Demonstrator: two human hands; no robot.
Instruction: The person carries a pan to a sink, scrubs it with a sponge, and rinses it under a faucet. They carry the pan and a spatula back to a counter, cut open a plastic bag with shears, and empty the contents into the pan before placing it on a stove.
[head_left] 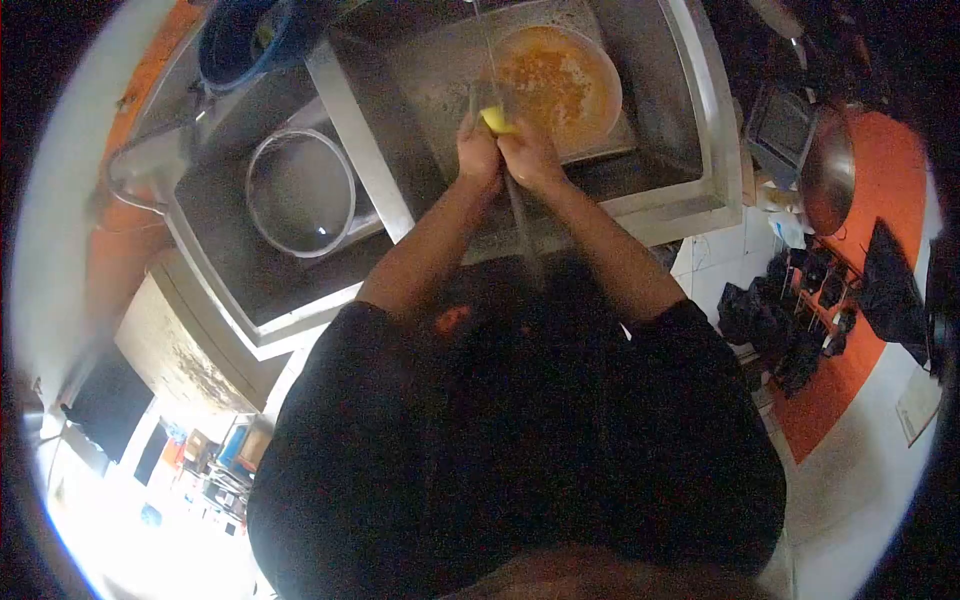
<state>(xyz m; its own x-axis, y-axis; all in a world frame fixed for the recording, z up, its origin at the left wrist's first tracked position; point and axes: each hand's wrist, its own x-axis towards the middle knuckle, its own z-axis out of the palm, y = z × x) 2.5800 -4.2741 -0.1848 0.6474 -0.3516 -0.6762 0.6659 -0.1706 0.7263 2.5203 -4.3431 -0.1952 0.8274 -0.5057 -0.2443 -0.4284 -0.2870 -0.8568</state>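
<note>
Both of my hands meet over the right basin of a metal sink (357, 130). My right hand (530, 158) is closed on a small yellow sponge (495, 121). Close beside it, my left hand (478, 152) is closed too, on a long thin object that is blurred. This object seems to run from above the hands down toward my body. A round pan or plate with orange-brown residue (560, 88) lies in the basin just beyond and right of my hands.
In the left basin sits a round, clear-rimmed bowl (301, 193). A blue bucket (235, 45) is at the upper left. Right of the sink are a metal wok or pan (828, 170) and black bags (750, 312). A pale cabinet or board (185, 345) stands at the left.
</note>
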